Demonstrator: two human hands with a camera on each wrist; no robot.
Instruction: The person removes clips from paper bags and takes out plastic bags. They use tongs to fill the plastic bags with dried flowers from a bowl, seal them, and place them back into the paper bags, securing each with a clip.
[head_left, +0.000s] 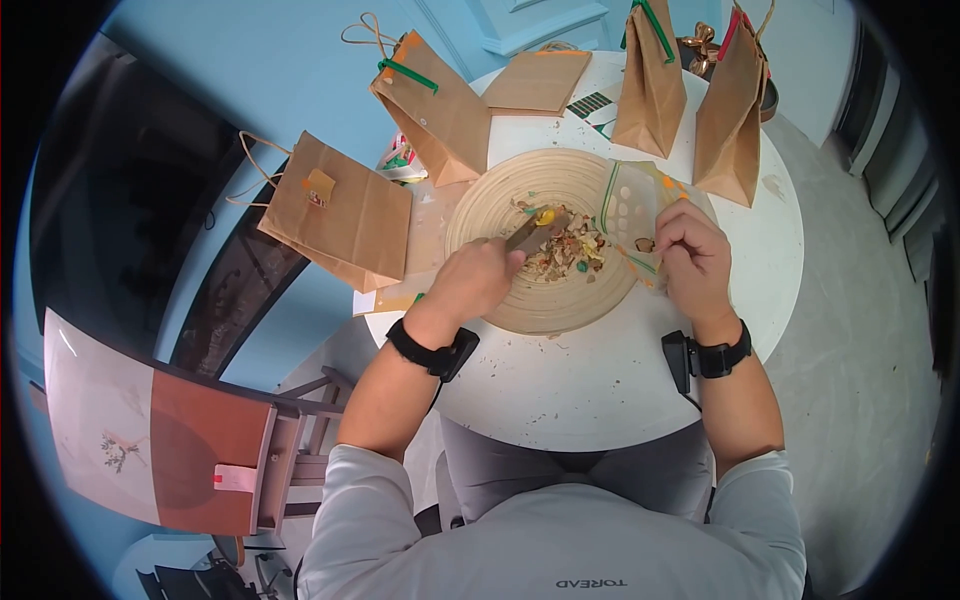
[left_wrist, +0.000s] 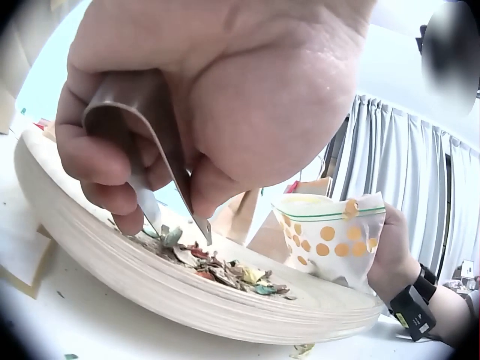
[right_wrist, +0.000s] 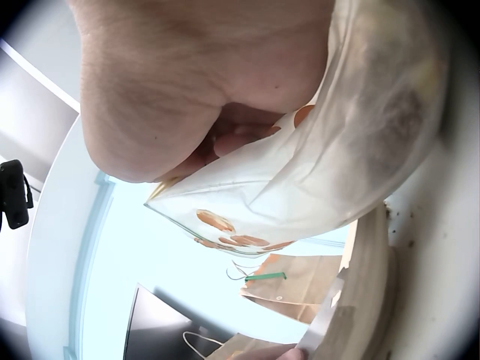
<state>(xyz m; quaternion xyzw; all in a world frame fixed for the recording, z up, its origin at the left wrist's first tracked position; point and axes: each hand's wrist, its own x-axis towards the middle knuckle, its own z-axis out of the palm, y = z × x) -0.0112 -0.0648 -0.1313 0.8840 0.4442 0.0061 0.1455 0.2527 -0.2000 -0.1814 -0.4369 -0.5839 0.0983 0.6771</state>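
My left hand grips metal tongs, a flat strip bent into a U, with the fingers round the bend. In the left wrist view the tips point down at a pile of dried flakes and petals, brown with green, red and yellow bits. A yellow piece shows at the tongs in the head view. The pile lies on a round, ridged wooden plate. My right hand holds an orange-dotted zip bag by its side at the plate's right edge. Its mouth is open, and dark contents show through the bag's lower part.
Brown paper bags with twisted handles stand round the back of the white table, and one lies flat. A patterned card lies behind the plate. Small crumbs are scattered in front.
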